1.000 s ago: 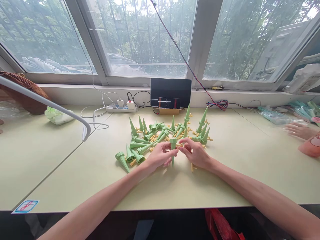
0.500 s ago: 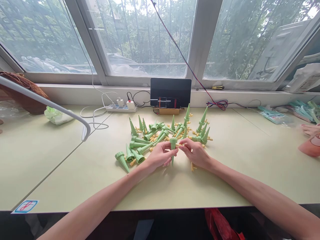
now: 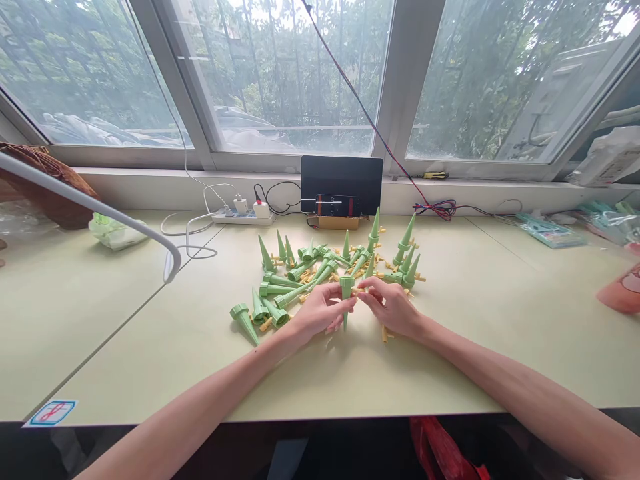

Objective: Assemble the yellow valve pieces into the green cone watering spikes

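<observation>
My left hand (image 3: 323, 311) is closed around a green spike (image 3: 346, 285), its wide collar up and its point down. A small yellow piece (image 3: 356, 291) touches the side of the spike just under the collar, pinched by the fingertips of my right hand (image 3: 393, 307). Beyond both hands lies a pile of green spikes (image 3: 287, 281), several of them upright, with small yellow pieces among them. Another yellow piece (image 3: 385, 334) rests on the table just below my right hand.
On the pale table (image 3: 350, 387) stand a dark screen (image 3: 341, 177) with a phone before it and a power strip (image 3: 243, 216). A white curved bar (image 3: 100, 201) crosses the left. Plastic packets (image 3: 553, 231) lie at the right, near another person's arm (image 3: 623, 290).
At the right edge, the other person's hand has moved away from where it was near the packets. My own hands and the spike show no clear movement.
</observation>
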Demonstrator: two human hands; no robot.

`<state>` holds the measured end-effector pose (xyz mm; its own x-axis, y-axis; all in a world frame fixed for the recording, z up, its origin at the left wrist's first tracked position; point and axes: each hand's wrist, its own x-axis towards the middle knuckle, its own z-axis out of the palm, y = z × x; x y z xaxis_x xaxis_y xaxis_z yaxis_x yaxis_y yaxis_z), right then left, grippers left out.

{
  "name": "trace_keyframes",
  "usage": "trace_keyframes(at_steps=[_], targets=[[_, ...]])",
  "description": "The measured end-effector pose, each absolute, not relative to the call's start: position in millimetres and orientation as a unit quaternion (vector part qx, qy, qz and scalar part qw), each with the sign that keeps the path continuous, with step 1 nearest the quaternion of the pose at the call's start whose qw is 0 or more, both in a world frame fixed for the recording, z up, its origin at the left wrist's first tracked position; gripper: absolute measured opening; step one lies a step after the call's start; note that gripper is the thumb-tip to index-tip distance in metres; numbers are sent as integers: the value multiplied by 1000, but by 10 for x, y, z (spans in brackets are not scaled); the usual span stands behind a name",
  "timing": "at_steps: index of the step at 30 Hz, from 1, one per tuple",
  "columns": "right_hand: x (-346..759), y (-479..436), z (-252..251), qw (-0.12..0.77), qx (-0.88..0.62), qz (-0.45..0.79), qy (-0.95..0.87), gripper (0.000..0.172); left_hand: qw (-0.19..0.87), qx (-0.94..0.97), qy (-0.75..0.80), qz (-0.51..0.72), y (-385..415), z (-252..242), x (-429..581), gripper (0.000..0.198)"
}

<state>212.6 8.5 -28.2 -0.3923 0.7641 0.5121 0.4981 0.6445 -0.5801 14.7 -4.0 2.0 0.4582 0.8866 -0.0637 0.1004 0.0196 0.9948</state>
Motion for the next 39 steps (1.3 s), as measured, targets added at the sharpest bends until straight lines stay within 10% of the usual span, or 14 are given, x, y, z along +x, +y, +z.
trace_keyframes(at_steps=[39], targets=[[2115, 93, -284, 398, -394, 204, -803, 18, 579, 631, 394, 334, -37, 6, 143, 29]])
